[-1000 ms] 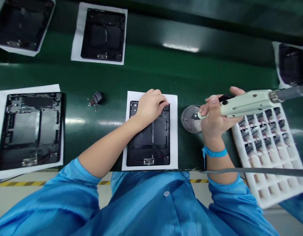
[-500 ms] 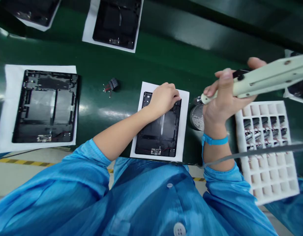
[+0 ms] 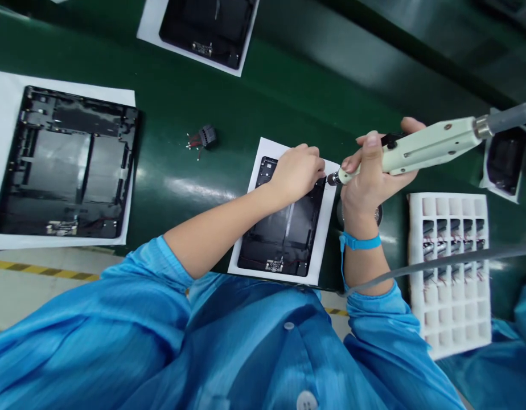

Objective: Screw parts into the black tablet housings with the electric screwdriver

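An open black tablet housing (image 3: 275, 239) lies on a white sheet (image 3: 327, 233) in front of me. Over its upper right corner rests my left hand (image 3: 298, 172), fingers curled and pressed together; what they pinch, if anything, is hidden. My right hand (image 3: 369, 176) is wrapped round a pale green electric screwdriver (image 3: 434, 145). The screwdriver's metal tip (image 3: 332, 179) points left, close beside my left fingertips and that corner. I cannot tell whether it touches the housing. Behind my right wrist a round metal dispenser (image 3: 378, 214) is mostly covered.
More open housings lie on sheets at the left (image 3: 58, 171) and the back (image 3: 207, 28). A small black part with red wires (image 3: 206, 136) sits between. At right stands a white foam tray (image 3: 457, 341) holding several small parts. A grey cord (image 3: 451, 263) crosses my right forearm.
The screwdriver in my right hand has come in to the housing's upper right corner, beside my left fingers. My left hand stays on the housing. The whole view has shifted and turned slightly.
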`<state>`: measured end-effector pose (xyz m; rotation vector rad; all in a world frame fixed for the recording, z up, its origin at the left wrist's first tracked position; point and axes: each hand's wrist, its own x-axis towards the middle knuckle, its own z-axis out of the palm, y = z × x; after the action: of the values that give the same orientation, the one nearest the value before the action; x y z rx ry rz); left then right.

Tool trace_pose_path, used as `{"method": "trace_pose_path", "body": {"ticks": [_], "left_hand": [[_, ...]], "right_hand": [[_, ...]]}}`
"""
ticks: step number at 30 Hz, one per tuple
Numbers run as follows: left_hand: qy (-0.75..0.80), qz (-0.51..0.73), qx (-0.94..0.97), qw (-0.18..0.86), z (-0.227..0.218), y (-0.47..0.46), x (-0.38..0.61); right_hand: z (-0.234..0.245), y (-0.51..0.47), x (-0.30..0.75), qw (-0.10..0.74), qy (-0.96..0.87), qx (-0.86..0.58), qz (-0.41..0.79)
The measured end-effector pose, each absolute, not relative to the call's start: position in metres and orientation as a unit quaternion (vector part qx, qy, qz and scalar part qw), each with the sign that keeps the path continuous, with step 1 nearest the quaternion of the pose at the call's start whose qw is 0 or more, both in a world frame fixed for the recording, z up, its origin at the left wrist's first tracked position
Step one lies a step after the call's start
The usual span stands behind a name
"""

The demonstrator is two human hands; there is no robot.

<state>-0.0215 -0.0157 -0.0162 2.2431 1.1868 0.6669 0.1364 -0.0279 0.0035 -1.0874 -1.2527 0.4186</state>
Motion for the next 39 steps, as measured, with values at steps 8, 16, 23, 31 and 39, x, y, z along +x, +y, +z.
{"method": "trace_pose_path", "body": {"ticks": [8,16,23,31,39], "left_hand": [[0.437,0.247,0.823,0.264,-0.012,-0.016,-0.022],[0.346,0.261,0.850,0.301,-0.006,-0.016,-0.029],[0.351,0.268,0.839,0.317,-0.011,-0.014,-0.027],[0.335,0.266,0.842,0.328,-0.011,-0.011,-0.032],[0.367,0.271,0.842,0.288,-0.022,-0.007,-0.028]], "right_hand": [[0.004,-0.027,0.130,0.640,-0.537,-0.525,0.162],[0.033,-0.033,0.124,0.699,-0.514,-0.485,0.113],[0.042,-0.035,0.118,0.727,-0.486,-0.459,0.156],[0.030,-0.034,0.124,0.695,-0.523,-0.483,0.103],[0.011,-0.031,0.129,0.645,-0.547,-0.527,0.089]]}}
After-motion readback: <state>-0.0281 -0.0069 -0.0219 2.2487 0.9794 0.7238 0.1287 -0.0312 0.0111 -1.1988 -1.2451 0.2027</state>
